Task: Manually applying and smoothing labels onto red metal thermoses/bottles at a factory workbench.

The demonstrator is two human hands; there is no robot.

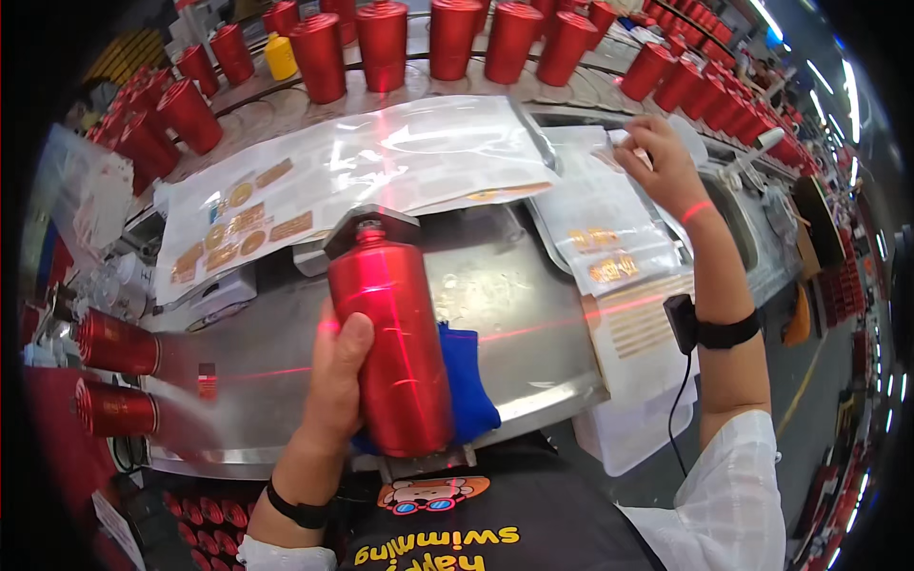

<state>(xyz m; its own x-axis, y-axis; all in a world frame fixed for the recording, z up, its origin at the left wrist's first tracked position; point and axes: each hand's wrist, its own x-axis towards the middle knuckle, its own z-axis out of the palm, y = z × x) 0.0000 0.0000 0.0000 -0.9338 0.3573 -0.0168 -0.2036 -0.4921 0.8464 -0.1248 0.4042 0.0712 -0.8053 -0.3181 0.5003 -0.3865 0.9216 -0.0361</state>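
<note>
A shiny red metal bottle [395, 343] leans in front of me with its neck against a dark angular block [405, 231]. My left hand [341, 376] is closed around its left side, thumb along the front. Under the bottle's lower end lies a blue cloth [468, 381]. My right hand [659, 162] is raised at the upper right, over the top end of a sheet of gold decals [605, 214]. Its fingers are curled toward the thumb; whatever they may pinch is too small to make out.
A larger clear-covered decal sheet [362, 157] spans the steel table [514, 276]. Red bottles [384, 48] line the curved conveyor behind it, with a yellow bottle [281, 57] among them. Two red bottles [116, 409] lie at the left. A white-handled tool [762, 143] rests at the right.
</note>
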